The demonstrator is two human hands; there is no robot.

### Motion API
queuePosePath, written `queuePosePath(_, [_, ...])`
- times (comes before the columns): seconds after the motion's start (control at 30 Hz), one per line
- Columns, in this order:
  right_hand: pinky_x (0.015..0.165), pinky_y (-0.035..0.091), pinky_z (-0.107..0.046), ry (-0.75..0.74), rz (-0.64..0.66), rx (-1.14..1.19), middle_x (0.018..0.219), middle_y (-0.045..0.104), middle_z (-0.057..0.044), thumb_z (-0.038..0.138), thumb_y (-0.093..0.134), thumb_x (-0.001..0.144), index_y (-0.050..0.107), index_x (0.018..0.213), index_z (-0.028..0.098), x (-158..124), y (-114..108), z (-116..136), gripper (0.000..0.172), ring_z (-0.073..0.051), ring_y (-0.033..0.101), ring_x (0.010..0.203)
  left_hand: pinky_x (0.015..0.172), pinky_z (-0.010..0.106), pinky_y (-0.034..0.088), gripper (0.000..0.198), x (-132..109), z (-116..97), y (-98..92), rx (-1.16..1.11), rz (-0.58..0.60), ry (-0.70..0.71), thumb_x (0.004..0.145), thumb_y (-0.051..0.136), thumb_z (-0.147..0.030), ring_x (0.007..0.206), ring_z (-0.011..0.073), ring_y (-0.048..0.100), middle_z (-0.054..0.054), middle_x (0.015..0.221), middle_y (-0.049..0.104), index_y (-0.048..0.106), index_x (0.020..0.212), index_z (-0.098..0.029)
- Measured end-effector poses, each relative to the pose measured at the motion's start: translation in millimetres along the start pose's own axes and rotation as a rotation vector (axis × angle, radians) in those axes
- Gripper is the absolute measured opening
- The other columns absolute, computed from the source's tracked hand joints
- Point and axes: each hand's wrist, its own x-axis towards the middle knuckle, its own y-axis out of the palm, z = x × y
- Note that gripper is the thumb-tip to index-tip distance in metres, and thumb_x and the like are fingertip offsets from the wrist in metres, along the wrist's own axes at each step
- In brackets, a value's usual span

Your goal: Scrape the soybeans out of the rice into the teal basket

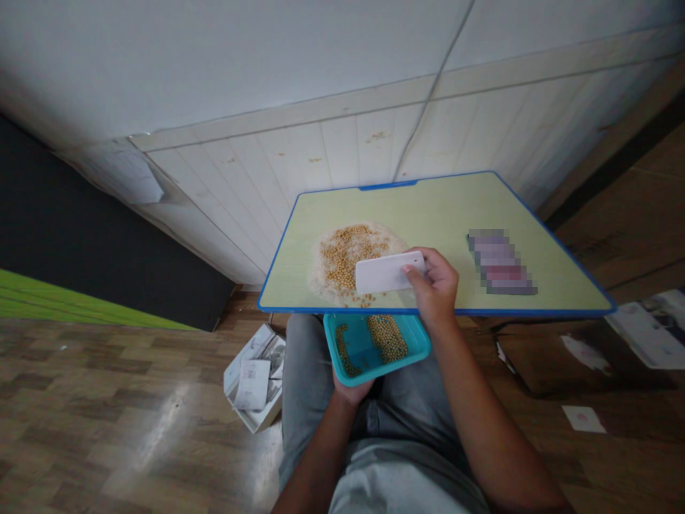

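Left hand [352, 392] cups the teal tub [386, 370] just below the surface [439, 214] edge, probably to catch soybeans [338, 265]; right hand [437, 282] has a thumb-pinch on the white scraper [382, 275].

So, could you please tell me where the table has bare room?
The widest bare patch of table lies between the beans, the pixelated item and the far edge; a smaller one borders that item's right. Grains, white card and right hand crowd the beans.

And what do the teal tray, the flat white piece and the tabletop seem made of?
Teal tray: probably plastic, slightly glossy, given its moulded-looking rim.
Flat white piece: likely smooth plastic, thin and evenly coloured.
Tabletop: perhaps laminated board, matte, with faint wood-like streaks.
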Motion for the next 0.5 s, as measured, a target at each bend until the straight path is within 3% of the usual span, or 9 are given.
queuePosePath(0.23, [0.076,0.062,-0.037,0.006,0.081,0.043,0.095,0.084,-0.002,0.040,0.082,0.090,0.082,0.103,0.026,-0.8,-0.6,3.6,0.019,-0.024,0.077,0.086,0.154,0.061,0.024,0.086,1.0,-1.5,5.1,-0.011,0.022,-0.019,0.118,0.017,-0.071,0.183,0.0343,0.040,0.003,0.199,0.038,0.024,0.193,-0.028])
queuePosePath(0.33, [0.077,0.062,-0.037,0.023,0.086,0.069,0.095,0.084,-0.002,0.038,0.084,0.088,0.083,0.102,0.027,-0.8,-0.5,6.5,0.018,-0.024,0.078,0.086,0.154,0.063,0.025,0.085,1.2,-0.9,5.8,-0.005,0.035,-0.003,0.118,0.021,-0.073,0.183,0.0337,0.039,0.001,0.198,0.042,0.024,0.193,-0.033])
queuePosePath(0.5, [0.075,0.062,-0.037,0.058,0.088,0.094,0.092,0.084,-0.001,0.039,0.085,0.085,0.084,0.099,0.027,0.3,-0.3,9.0,0.018,-0.023,0.076,0.083,0.152,0.061,0.032,0.082,1.5,0.8,2.0,0.033,0.000,0.006,0.119,0.023,-0.067,0.180,0.0347,0.046,0.003,0.191,0.054,0.034,0.191,-0.029])
